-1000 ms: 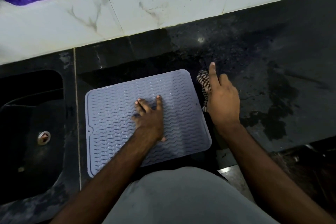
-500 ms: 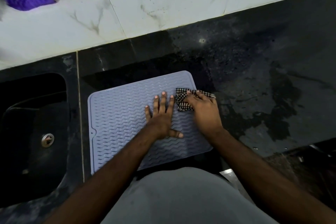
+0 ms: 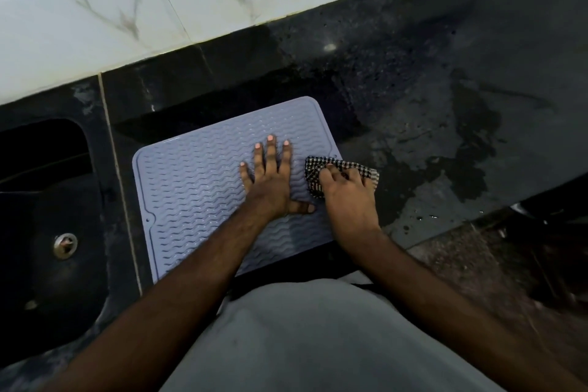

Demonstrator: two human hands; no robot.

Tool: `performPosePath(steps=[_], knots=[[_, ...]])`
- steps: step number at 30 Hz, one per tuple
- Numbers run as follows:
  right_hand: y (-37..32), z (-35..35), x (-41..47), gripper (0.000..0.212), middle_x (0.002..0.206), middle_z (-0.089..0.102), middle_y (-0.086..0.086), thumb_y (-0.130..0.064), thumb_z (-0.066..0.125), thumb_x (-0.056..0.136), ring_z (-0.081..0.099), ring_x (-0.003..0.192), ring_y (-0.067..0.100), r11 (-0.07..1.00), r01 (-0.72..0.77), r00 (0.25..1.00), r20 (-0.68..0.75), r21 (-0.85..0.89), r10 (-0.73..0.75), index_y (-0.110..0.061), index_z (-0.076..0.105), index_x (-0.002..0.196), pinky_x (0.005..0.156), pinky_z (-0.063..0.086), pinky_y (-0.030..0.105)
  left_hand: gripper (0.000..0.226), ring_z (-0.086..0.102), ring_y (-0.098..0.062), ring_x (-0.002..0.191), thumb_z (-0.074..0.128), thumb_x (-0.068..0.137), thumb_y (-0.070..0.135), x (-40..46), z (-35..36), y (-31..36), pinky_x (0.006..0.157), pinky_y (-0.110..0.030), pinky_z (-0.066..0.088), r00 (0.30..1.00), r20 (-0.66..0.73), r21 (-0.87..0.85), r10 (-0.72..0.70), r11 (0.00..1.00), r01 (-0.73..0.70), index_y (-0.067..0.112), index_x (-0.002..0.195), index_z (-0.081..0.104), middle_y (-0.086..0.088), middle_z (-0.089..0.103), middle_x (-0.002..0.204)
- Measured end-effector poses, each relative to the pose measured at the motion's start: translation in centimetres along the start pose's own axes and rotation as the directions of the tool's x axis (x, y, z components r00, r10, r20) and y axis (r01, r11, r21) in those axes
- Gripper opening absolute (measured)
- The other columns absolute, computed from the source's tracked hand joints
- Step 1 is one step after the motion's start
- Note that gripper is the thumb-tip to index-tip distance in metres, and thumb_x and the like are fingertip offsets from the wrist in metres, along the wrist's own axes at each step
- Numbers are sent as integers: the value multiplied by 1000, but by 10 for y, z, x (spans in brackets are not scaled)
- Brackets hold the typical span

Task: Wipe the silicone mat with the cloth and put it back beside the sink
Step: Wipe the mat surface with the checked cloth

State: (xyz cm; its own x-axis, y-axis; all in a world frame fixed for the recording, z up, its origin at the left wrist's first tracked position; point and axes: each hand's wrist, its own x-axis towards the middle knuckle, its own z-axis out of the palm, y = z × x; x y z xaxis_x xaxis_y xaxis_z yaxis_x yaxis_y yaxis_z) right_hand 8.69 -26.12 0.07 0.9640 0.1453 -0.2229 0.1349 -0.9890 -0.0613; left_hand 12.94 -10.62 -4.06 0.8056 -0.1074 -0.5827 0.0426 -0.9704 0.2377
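The wiping step appears to be in hand: the silicone mat (image 3: pixel 203 188), lying on the dark counter (image 3: pixel 413 99) just beside the sink (image 3: pixel 47 200), is pinned flat under the spread fingers of the left hand (image 3: pixel 270 181). The checked cloth (image 3: pixel 342 170) is bunched under the curled fingers of the right hand (image 3: pixel 346 194), at the mat's edge just outboard of the pinning hand. Next, the cloth would likely need to be swept across the ridges toward the sink side, with the pinning hand shifted clear.

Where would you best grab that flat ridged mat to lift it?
Probably at the silicone mat's far right corner, coming from the right: it lies flat, its corners are bare, and the left hand presses its middle. Peel the thin edge up with a pinch grip.
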Motion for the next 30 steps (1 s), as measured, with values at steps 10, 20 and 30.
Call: performPosePath(steps=[10, 20, 30], knots=[[-14, 2, -37, 25, 108, 69, 12, -2, 39, 86, 58, 96, 36, 984, -86, 995, -44, 154, 94, -10, 50, 107, 79, 48, 44, 145, -32, -28, 148, 73, 58, 80, -6, 11, -11, 115, -63, -14, 981, -172, -43, 87, 995, -95, 31, 157, -20, 1, -35, 161], [-17, -10, -46, 37, 94, 69, 11, -6, 53, 87, 64, 85, 35, 831, -171, 950, -135, 529, 281, -22, 53, 120, 64, 52, 40, 125, -16, -24, 154, 71, 73, 70, -47, 19, -38, 122, -57, -6, 954, -212, 2, 214, 976, -218, 24, 161, -4, 0, -14, 168], [-55, 16, -40, 42, 121, 63, 14, -10, 48, 87, 68, 94, 32, 981, -187, 979, -69, 54, 190, -9, 48, 129, 67, 53, 40, 111, -13, -23, 154, 49, 75, 86, -49, 38, -62, 122, -55, -5, 923, -244, 96, 296, 955, -281, 34, 160, 0, 6, -13, 168]])
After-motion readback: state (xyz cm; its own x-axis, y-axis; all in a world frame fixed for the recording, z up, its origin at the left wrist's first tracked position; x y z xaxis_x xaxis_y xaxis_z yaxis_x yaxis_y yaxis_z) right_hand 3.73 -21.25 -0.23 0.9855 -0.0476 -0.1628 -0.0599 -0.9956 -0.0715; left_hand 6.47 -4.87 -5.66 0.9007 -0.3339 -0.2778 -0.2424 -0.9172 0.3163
